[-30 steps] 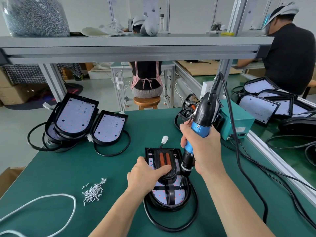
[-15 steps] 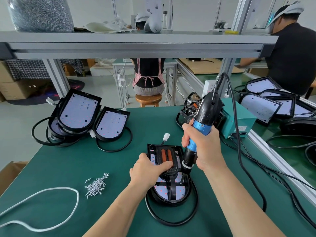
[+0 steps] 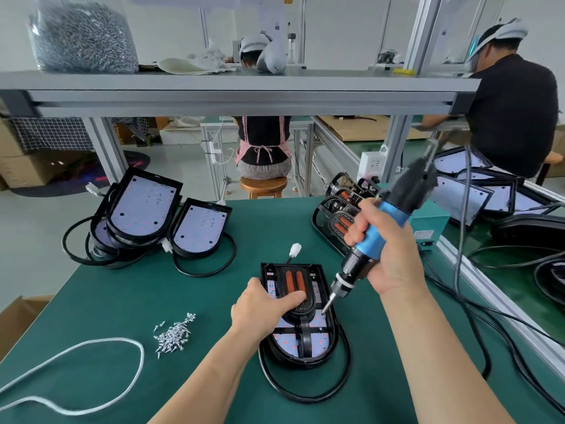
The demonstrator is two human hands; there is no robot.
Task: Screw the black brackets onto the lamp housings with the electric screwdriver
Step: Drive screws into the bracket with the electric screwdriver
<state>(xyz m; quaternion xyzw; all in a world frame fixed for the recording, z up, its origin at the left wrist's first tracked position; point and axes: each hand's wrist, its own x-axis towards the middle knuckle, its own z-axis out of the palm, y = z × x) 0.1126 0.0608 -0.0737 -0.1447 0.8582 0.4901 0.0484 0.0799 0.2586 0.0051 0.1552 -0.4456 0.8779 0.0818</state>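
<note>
Newly tilted, electric screwdriver (image 3: pixel 356 266) is sitting clenched in right hand (image 3: pixel 388 249); left hand (image 3: pixel 260 310) is clamping black bracket (image 3: pixel 303 335) down.

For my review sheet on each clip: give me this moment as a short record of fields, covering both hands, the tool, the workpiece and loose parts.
left grip: holds black bracket down on lamp housing, thumb across it
right grip: wrapped round electric screwdriver
tool pose: tilted, bit at the bracket's right edge
screws: loose pile on green table, left of the housing
other housings: stacked at far left
stage: bit placed; whether it is driving cannot be told
</note>
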